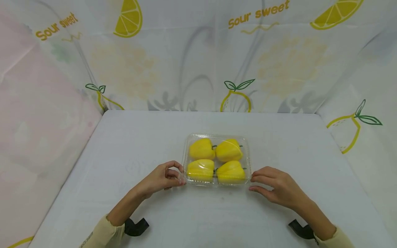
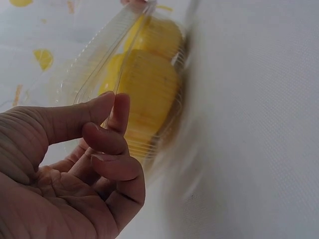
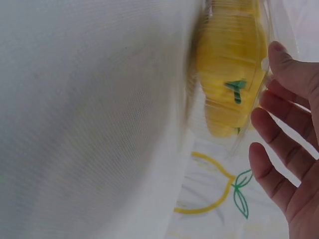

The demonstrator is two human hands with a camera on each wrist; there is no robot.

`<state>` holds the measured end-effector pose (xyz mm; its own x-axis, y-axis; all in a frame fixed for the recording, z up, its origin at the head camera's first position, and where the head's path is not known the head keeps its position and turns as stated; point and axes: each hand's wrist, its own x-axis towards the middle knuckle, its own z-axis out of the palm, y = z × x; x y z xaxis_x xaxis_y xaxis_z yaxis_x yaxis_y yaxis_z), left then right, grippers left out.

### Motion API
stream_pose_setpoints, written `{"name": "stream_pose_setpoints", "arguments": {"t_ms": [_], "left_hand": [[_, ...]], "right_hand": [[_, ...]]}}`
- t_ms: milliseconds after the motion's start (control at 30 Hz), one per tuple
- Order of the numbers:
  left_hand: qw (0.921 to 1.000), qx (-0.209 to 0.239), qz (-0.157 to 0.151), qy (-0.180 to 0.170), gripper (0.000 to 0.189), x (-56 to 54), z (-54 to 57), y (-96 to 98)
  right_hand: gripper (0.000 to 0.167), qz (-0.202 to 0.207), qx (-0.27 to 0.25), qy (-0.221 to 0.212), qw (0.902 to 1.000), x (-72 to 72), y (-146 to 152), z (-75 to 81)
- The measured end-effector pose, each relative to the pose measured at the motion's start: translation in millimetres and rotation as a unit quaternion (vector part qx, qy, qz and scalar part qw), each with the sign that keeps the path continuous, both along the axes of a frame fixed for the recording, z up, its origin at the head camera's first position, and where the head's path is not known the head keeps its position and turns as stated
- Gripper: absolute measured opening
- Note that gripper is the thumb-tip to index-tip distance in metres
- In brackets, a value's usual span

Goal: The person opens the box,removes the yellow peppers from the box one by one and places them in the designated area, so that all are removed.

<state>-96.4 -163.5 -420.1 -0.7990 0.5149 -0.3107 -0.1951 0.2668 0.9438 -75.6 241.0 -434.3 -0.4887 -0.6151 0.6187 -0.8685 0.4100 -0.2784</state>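
A clear plastic clamshell box [image 1: 216, 137] lies on the white table with several yellow bell peppers [image 1: 230, 172] inside, their green stems pointing right. At its near left corner my left hand [image 1: 164, 177] pinches the rim between thumb and index finger, the other fingers curled below; the left wrist view shows this rim grip of the hand [image 2: 84, 164] closely. My right hand [image 1: 277, 186] is at the near right corner, its fingers loosely spread. In the right wrist view, the right hand [image 3: 294, 114] has its thumb tip against or very near the box rim; firm contact is unclear.
White cloth covers the table [image 1: 139, 137]. Printed curtains [image 1: 173, 62] with lemon drawings stand behind the table and along both sides. A black strap piece [image 1: 136, 227] shows by the left wrist, and another black piece [image 1: 301, 229] by the right.
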Motion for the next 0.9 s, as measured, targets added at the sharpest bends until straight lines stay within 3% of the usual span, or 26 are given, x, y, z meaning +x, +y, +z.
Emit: {"name": "stream_pose_setpoints", "arguments": {"t_ms": [300,600,900], "left_hand": [[1.0000,0.003,-0.001,0.003,0.033,0.4,-0.8,-0.2],[1.0000,0.008,0.003,0.003,0.034,1.7,-1.7,-0.8],[1.0000,-0.002,0.009,0.003,0.035,1.8,-1.8,-0.3]], "right_hand": [[0.036,-0.003,0.016,0.042,0.9990,2.2,-3.6,1.6],[0.034,0.009,0.000,0.086,0.9963,2.5,-8.0,1.1],[0.028,0.014,-0.030,0.046,0.9984,-0.3,-7.4,-0.9]]}}
